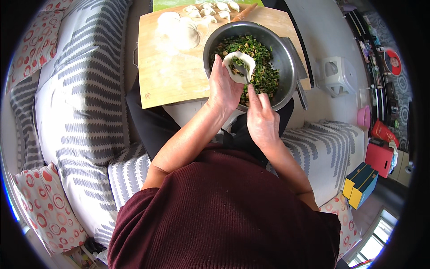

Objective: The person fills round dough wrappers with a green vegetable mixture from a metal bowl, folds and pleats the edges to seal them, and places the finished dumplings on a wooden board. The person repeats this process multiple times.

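Observation:
My left hand cups a round white dumpling wrapper with a little green filling in it, held over a steel bowl full of chopped green filling. My right hand grips a thin utensil whose tip reaches into the wrapper. Both hands are close together above the bowl's near rim.
The bowl stands on a wooden board with a stack of round wrappers, several folded dumplings and a rolling pin. Striped bedding lies at left, a white stool at right, boxes at lower right.

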{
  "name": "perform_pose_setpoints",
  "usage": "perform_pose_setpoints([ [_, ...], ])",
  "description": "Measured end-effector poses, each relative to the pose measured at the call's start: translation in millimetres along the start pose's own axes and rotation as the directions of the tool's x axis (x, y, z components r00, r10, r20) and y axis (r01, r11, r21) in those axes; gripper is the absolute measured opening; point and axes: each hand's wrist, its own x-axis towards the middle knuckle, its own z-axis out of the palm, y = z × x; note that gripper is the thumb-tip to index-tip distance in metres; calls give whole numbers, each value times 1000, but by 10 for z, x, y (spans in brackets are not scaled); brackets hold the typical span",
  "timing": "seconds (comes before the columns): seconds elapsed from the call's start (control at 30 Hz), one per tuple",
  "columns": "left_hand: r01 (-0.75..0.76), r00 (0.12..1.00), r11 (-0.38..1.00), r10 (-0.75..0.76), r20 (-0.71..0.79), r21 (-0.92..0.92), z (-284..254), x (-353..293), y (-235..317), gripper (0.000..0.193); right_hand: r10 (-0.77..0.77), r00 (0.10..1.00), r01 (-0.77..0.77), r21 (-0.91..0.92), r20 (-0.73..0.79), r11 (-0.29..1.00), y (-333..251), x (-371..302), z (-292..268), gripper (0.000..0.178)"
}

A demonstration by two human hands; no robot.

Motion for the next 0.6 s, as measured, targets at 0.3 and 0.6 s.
perform_pose_setpoints([
  [0.3,-3,996,1000,2,95,4,-39,-35,63,59,148,979,-77,427,-137,901,138,166,-352,35],
  [0.6,31,995,999,-35,98,39,-81,-158,195,56,-4,995,23,-190,99,981,462,-3,-63,31],
])
